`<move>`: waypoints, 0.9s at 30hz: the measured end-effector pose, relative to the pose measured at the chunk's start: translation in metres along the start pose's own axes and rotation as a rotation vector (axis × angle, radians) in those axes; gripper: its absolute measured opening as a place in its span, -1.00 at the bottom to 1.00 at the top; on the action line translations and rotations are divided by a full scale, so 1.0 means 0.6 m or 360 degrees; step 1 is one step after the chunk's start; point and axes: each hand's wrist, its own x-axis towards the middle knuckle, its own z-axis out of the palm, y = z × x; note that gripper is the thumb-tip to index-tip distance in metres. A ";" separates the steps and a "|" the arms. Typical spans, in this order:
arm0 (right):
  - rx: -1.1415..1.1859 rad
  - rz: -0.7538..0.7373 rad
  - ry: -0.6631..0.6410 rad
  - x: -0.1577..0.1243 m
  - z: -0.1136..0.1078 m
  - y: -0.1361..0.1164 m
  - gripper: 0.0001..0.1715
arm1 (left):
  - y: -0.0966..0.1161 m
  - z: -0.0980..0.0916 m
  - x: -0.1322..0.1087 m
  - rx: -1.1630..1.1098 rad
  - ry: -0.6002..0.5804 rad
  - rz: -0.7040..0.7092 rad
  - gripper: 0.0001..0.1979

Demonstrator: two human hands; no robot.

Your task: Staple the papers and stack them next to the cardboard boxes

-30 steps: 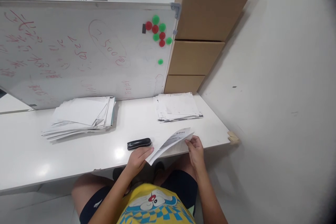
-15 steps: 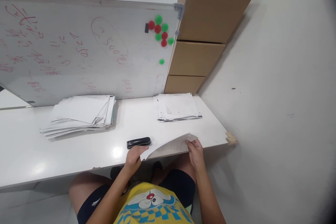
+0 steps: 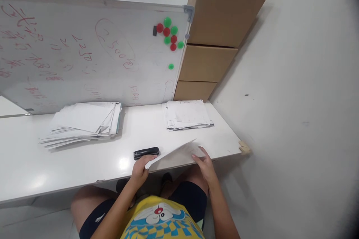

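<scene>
A few white paper sheets (image 3: 175,153), bowed upward, span the space between my hands at the desk's front edge. My left hand (image 3: 140,168) pinches their left end, thumb on top. At the right end, the thumb and forefinger of my right hand (image 3: 206,164) are on a sheet, with faint print showing near them. One sheet's upper corner stands up apart from the sheet at my right fingers. Just beyond my left fingertips lies a black stapler (image 3: 146,152) on the white desk (image 3: 143,127).
A thick, uneven paper stack (image 3: 84,119) lies at the desk's left, and a smaller paper stack (image 3: 189,114) at the back right. Behind them stands a whiteboard (image 3: 112,74) with red and green magnets. Cardboard boxes (image 3: 215,15) rise beside the wall (image 3: 294,82).
The sheets' right end has separated, with one corner lifting away to the left. My right thumb and forefinger have shifted slightly left and spread a little. My left hand keeps its pinch.
</scene>
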 end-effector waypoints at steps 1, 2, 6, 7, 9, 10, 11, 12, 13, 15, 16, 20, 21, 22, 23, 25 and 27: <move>-0.0028 -0.0046 -0.0021 0.000 0.000 -0.007 -0.68 | -0.002 0.001 -0.004 -0.0013 0.0008 -0.0039 -0.62; -0.0033 -0.0101 -0.0039 0.000 0.000 -0.014 -0.71 | -0.003 0.002 -0.007 -0.0027 0.0018 -0.0075 -0.65; -0.0018 -0.0188 -0.0119 -0.004 0.001 -0.034 -0.69 | 0.008 0.006 -0.011 -0.0134 0.0175 -0.0176 -0.72; -0.0042 -0.0174 -0.0151 -0.008 0.002 -0.036 -0.70 | 0.013 0.007 -0.009 -0.0169 0.0232 -0.0187 -0.72; -0.0061 -0.0153 -0.0204 -0.016 0.006 -0.041 -0.73 | 0.025 0.007 -0.004 -0.0210 0.0315 -0.0214 -0.70; -0.0049 -0.0141 -0.0237 -0.020 0.009 -0.043 -0.75 | 0.031 0.007 -0.003 -0.0197 0.0322 -0.0257 -0.69; -0.0031 -0.0126 -0.0264 -0.023 0.013 -0.045 -0.77 | 0.035 0.008 -0.002 -0.0153 0.0322 -0.0329 -0.67; -0.0018 -0.0111 -0.0281 -0.025 0.016 -0.046 -0.79 | 0.038 0.009 -0.003 -0.0083 0.0336 -0.0417 -0.66; -0.0019 -0.0100 -0.0276 -0.026 0.019 -0.047 -0.80 | 0.040 0.010 -0.004 0.0000 0.0370 -0.0517 -0.66; -0.0061 -0.0101 -0.0191 -0.023 0.022 -0.048 -0.80 | 0.041 0.013 -0.005 0.0138 0.0465 -0.0711 -0.66; -0.0081 -0.0109 -0.0118 -0.022 0.022 -0.049 -0.78 | 0.042 0.014 -0.004 0.0172 0.0508 -0.0784 -0.67; -0.0057 -0.0045 -0.0060 -0.020 0.008 -0.060 -0.80 | 0.060 0.012 0.011 0.0101 0.0393 -0.0983 -0.64; -0.0052 0.0006 -0.0107 -0.022 0.004 -0.064 -0.81 | 0.066 0.011 0.016 0.0073 0.0347 -0.1022 -0.63; -0.0055 0.0059 -0.0153 -0.024 0.000 -0.068 -0.81 | 0.073 0.010 0.020 0.0053 0.0315 -0.1061 -0.62; -0.0065 0.0105 -0.0184 -0.027 -0.004 -0.070 -0.80 | 0.077 0.009 0.023 0.0042 0.0298 -0.1099 -0.62; -0.0100 0.0165 -0.0194 -0.031 -0.014 -0.067 -0.76 | 0.082 0.010 0.027 0.0027 0.0268 -0.1164 -0.63; -0.0152 0.0186 -0.0156 -0.032 -0.026 -0.055 -0.73 | 0.082 0.016 0.029 0.0039 0.0168 -0.1200 -0.63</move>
